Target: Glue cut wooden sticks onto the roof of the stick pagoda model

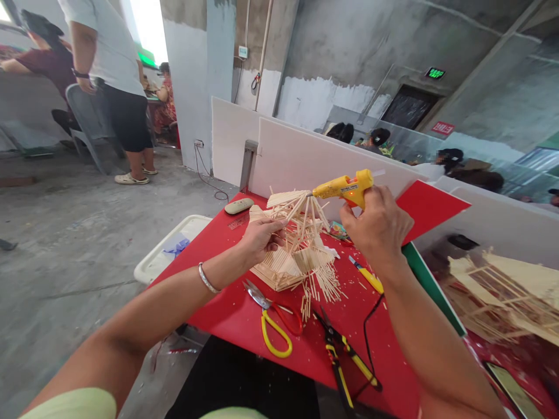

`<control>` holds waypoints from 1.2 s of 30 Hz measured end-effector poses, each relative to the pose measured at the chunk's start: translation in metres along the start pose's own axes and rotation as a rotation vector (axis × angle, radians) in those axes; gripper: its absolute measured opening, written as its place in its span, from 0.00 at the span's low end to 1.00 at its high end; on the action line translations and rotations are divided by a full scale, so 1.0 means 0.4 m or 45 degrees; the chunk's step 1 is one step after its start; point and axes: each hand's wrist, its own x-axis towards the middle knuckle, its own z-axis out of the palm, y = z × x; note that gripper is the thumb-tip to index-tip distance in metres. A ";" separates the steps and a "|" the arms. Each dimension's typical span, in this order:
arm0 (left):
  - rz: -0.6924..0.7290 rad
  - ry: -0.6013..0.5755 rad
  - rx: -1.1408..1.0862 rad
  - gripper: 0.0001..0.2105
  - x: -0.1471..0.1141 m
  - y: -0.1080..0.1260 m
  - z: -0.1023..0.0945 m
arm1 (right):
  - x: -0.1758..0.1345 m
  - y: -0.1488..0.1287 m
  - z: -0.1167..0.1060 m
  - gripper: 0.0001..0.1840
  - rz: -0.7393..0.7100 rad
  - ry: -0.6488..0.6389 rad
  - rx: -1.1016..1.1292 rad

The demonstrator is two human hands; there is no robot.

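My left hand [262, 237] is closed on the upper part of a model pavilion [275, 265] built from thin wooden sticks; some fingertips are hidden. A yellow hot glue gun [343, 186] is in my right hand [382, 224], its small light glowing orange. The gun's nozzle meets the top of the model, where several sticks come together. Loose wooden sticks [327, 283] lie in a heap by the model's right side. Nearer me are scissors [279, 337] with one yellow and one red handle, and black and yellow pliers [338, 343].
On the red table [227, 285] lie a utility knife [369, 275], a black cord [367, 337] and an oval case [239, 205]. White boards [323, 157] stand behind. Another stick model [493, 291] is at right. A person in white [113, 52] stands at the far left.
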 end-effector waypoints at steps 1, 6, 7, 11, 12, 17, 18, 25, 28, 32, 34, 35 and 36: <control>0.005 0.008 -0.005 0.10 0.000 -0.001 0.001 | 0.001 -0.001 0.003 0.17 0.002 -0.006 0.004; 0.014 0.026 -0.043 0.08 -0.003 -0.006 0.003 | 0.001 -0.002 0.012 0.17 0.026 -0.026 0.014; 0.015 0.032 -0.055 0.08 -0.003 -0.008 0.003 | 0.000 0.000 0.012 0.17 0.027 -0.028 0.015; 0.039 0.045 -0.104 0.09 -0.003 -0.016 0.005 | -0.005 0.007 0.014 0.17 0.023 -0.034 0.018; 0.047 0.040 -0.113 0.09 -0.003 -0.018 0.005 | -0.006 0.009 0.014 0.18 0.024 -0.035 0.016; 0.064 0.023 -0.120 0.10 -0.001 -0.023 -0.001 | -0.009 0.012 0.015 0.18 0.033 -0.045 0.009; 0.061 0.027 -0.113 0.10 0.000 -0.023 -0.003 | -0.009 0.012 0.016 0.19 0.035 -0.046 0.013; 0.022 0.040 -0.068 0.10 -0.002 -0.014 0.004 | -0.002 0.002 0.021 0.17 0.028 -0.036 0.009; 0.011 0.044 -0.037 0.09 -0.005 -0.007 0.007 | 0.001 -0.003 0.023 0.17 0.021 -0.034 0.013; -0.018 0.016 -0.017 0.09 0.001 -0.002 0.000 | 0.001 -0.006 0.028 0.17 0.006 -0.038 0.016; -0.039 -0.014 -0.015 0.08 0.008 -0.001 -0.004 | 0.002 -0.006 0.031 0.17 -0.005 -0.040 0.014; -0.048 -0.024 -0.012 0.08 0.012 -0.001 -0.006 | 0.002 -0.006 0.033 0.17 -0.010 -0.041 0.015; -0.061 -0.028 -0.007 0.08 0.016 0.000 -0.006 | 0.003 -0.006 0.034 0.17 -0.015 -0.041 0.017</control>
